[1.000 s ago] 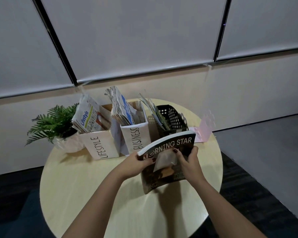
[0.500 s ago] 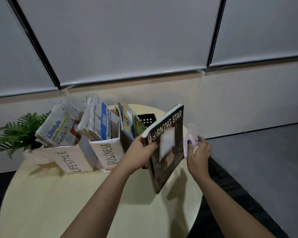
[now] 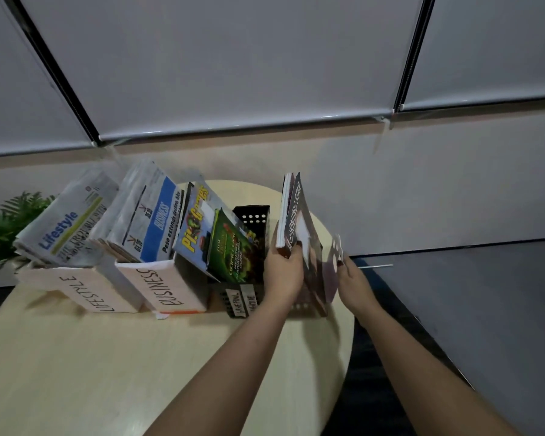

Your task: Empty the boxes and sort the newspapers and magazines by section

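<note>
The left hand [image 3: 282, 269] grips the Morning Star magazine [image 3: 299, 234] by its lower spine, fingers curled round it, holding it upright with its long axis near vertical, at the tabletop's [image 3: 76, 357] far right edge just right of the black mesh basket [image 3: 254, 215]; the right hand [image 3: 348, 275] pinches a pale pink bookend [image 3: 335, 259] just right of the cover. The magazine lies between the two hands, so standing it against the bookend is probably next; the left hand is nearer.
</note>
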`<state>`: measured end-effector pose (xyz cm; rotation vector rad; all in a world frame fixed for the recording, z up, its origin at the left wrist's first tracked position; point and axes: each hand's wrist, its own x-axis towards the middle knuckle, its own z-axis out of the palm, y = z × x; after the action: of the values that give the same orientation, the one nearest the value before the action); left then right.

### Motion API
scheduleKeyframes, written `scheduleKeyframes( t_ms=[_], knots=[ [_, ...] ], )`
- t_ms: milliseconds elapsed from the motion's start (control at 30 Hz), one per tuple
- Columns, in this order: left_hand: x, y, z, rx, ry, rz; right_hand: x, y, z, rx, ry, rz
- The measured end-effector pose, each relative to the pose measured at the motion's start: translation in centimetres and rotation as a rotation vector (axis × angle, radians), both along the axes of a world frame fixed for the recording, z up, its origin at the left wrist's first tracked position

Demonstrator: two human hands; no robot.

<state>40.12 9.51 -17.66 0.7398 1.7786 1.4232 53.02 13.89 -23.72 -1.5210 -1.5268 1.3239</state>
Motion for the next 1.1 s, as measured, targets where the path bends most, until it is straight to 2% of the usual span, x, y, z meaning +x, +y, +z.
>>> scheduleKeyframes(
  t_ms=[367, 600, 733, 833, 1000, 1100],
  knots=[
    [1.6, 1.6, -2.2, -0.020, -0.027, 0.011, 0.7, 1.2, -1.3, 0.143, -0.148, -0.013],
    [0.6, 1.1, -2.4, -0.064, -0.118, -0.002, 0.8, 1.4, -1.3, 0.175, -0.229, -0.058],
    [-1.1, 0.9, -1.0, -0.086, -0.052, -0.134, 0.7, 1.6, -1.5, 0.170, -0.266, -0.083],
    [-2.8, 0.8, 0.6, -0.110, -0.031, -0.152, 0.7, 1.6, -1.5, 0.171, -0.283, -0.091],
    [-4.3, 1.4, 1.5, -0.191, 0.164, -0.219, 0.5, 1.5, -1.3, 0.166, -0.289, -0.093],
    [-3.7, 1.6, 1.6, -0.215, 0.036, -0.229, 0.2, 1.3, -1.2, 0.167, -0.294, -0.103]
  ],
)
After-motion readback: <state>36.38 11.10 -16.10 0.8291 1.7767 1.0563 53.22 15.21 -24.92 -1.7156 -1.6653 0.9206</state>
